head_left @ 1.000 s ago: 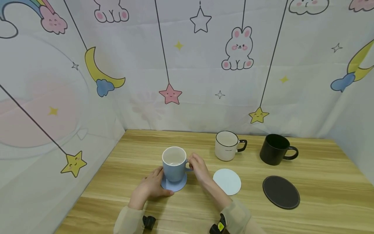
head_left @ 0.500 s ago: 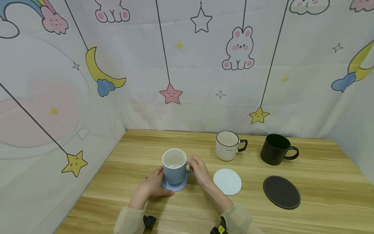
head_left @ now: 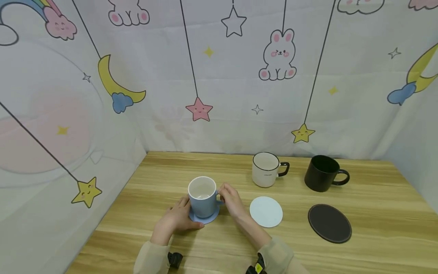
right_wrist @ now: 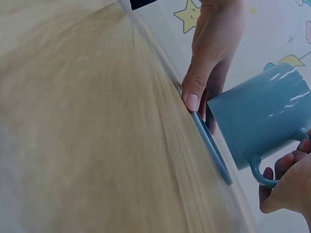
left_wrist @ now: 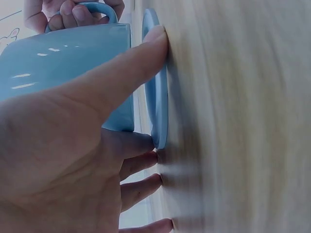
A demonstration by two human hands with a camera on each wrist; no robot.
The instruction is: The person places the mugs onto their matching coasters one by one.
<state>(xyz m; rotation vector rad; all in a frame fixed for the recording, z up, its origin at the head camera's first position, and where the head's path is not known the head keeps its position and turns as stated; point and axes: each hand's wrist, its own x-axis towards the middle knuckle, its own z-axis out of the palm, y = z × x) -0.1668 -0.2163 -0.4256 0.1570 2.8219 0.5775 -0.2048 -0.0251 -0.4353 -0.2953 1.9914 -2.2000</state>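
- Blue mug just above the coaster; right hand grips the handle.
- Left hand has fingers spread wide, touching coaster's edge.
- Placing step, I reckon; next, lower it level.

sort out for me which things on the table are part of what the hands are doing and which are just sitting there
Seemingly in the job:
blue mug, gripped by the right hand
blue coaster, touched by the left hand

Untouched for now:
white mug
black mug
white coaster
black coaster
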